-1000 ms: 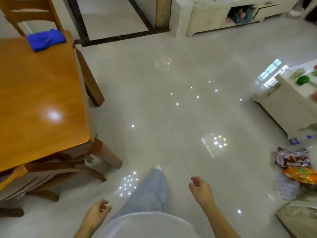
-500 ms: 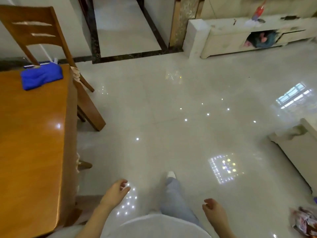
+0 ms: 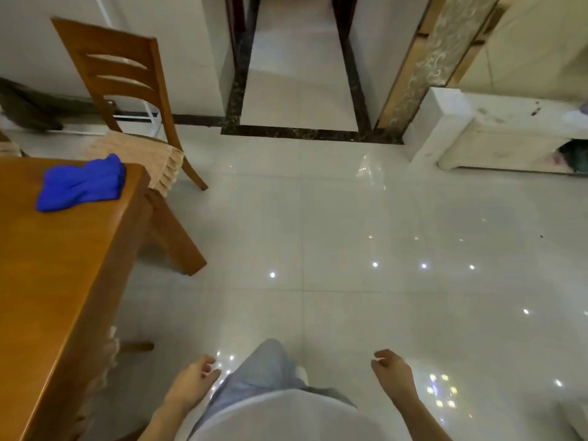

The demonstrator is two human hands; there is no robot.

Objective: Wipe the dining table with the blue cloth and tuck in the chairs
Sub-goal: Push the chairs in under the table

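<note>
Plenty of open floor [image 3: 350,249] on show: glossy pale tile spreads wide on the person's right and runs ahead to a dark stone threshold [image 3: 299,133] at a doorway. A white low cabinet [image 3: 496,135] sits far off on the right, well away from the walking line.

On the left, the dining table [image 3: 57,281], orange wood, its long edge running alongside the person and its far corner just ahead. Past that corner stands a chair [image 3: 127,100], turned at an angle, its beige frilled seat out in the open rather than under the top. Lower down, a second chair [image 3: 136,346] shows only a leg and a frilled cushion edge poking out from beneath the table's long side.

Now the blue cloth [image 3: 81,184]: bunched up, lying on the tabletop right at that far corner, close to the edge. It is well apart from both hands, ahead and to the left of them.

The left hand [image 3: 191,385] hangs low near the table's edge, fingers loosely curled, carrying nothing. The right hand [image 3: 393,374] hangs over bare tile on the other side of a jeans-clad leg [image 3: 267,364], fingers relaxed too, nothing in it.
</note>
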